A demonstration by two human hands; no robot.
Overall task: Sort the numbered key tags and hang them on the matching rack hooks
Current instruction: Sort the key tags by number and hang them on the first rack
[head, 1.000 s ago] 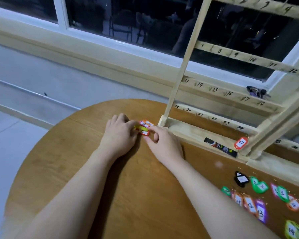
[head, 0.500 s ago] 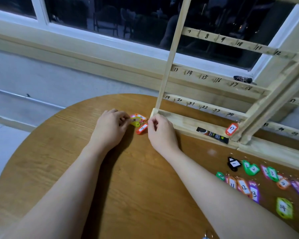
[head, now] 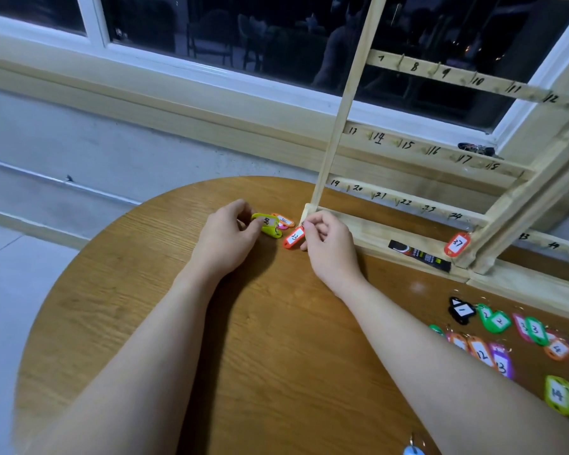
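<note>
Two bare hands, left (head: 225,239) and right (head: 330,249), work over one round wooden desk (head: 260,356). One pale wooden rack (head: 408,221) with numbered hooks stands on it. Four plastic key tags lie by the hands, perhaps more beneath. One red tag (head: 457,244) hangs low; roughly eleven coloured tags (head: 493,321) crowd the right edge.

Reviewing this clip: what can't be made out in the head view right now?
- Yellow-green tag: number blurred, partly covered by the left hand.
- Pink tag: mostly hidden under the other tags.
- Blue tag: cut off by the bottom edge.
- Rack: top row and right side out of frame.
</note>
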